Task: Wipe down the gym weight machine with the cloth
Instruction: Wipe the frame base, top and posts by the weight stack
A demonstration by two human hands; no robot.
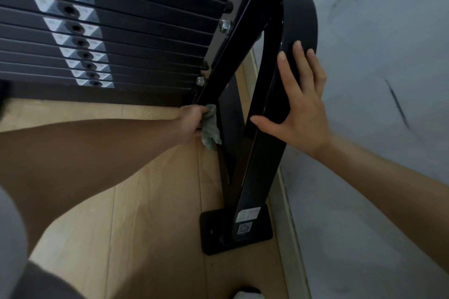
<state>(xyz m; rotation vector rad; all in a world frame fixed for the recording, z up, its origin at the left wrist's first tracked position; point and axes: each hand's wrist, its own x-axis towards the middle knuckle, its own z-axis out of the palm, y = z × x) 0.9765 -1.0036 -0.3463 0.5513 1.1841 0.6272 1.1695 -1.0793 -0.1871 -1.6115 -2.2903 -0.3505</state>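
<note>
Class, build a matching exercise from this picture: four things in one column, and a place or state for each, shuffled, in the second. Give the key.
Things:
1. cloth
2. right hand
3. weight plates
4. foot plate

Places or states:
A. flat on the wooden floor
B. stacked, upper left
C. bunched in the left hand
D. fingers spread on the black post

Pairs: 1-C, 2-D, 3-B, 4-A

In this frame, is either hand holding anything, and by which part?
The left hand grips the green cloth by its bunched upper end; the rest hangs loose. The right hand holds nothing: it rests flat, fingers straight, on the black frame post.
</note>
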